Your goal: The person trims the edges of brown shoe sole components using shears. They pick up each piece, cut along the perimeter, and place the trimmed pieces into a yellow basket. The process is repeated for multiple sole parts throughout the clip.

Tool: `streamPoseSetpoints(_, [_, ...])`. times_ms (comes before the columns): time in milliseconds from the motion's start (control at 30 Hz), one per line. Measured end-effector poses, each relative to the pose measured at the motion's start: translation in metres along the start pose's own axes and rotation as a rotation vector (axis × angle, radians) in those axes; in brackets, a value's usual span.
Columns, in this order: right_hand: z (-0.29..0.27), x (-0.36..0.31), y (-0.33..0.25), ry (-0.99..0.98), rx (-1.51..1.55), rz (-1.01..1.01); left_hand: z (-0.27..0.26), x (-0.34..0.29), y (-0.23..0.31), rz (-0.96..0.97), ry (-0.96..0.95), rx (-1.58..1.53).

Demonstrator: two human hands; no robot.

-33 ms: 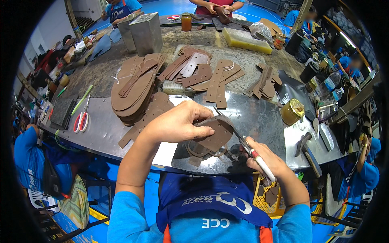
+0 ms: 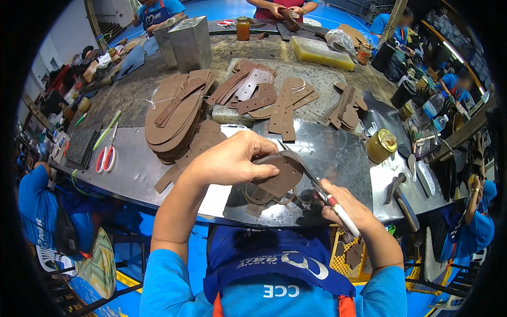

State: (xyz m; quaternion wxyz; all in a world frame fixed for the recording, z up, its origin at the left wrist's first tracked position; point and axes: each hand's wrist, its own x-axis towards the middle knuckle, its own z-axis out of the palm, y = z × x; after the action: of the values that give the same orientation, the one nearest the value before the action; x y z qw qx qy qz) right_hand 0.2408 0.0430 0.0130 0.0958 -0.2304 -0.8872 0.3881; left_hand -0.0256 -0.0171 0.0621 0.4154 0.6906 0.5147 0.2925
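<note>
In my left hand a brown leather piece with punched holes is pinched between thumb and fingers, over the table's near edge. My right hand is closed round scissors with white and red handles. Their blades point away and to the left, lying along the right edge of the leather piece. Partly hidden below it, brown leather scraps rest on the dark sheet. Left of my left hand is a stack of rounded brown leather pieces.
Several leather strips lie beyond my hands. Red-and-white scissors rest on the left; a hammer and an open jar stand out on the right. A yellow basket holds scraps below the table. Other people work around.
</note>
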Motion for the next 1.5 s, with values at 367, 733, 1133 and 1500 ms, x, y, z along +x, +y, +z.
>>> streamPoseSetpoints(367, [-0.002,-0.004,-0.005,-0.051,0.03,0.145,-0.014,0.011,0.005,-0.072,-0.087,0.051])
streamPoseSetpoints(733, [0.006,0.015,0.003,0.373,-0.354,0.034,0.023,0.039,-0.028,-0.062,0.521,-0.02])
streamPoseSetpoints(1133, [0.006,0.023,0.024,0.196,0.334,0.064,0.062,0.053,-0.02,0.383,0.916,-0.587])
streamPoseSetpoints(1500, [-0.002,0.02,0.014,0.232,0.071,0.036,0.064,0.037,-0.013,0.358,0.83,-0.377])
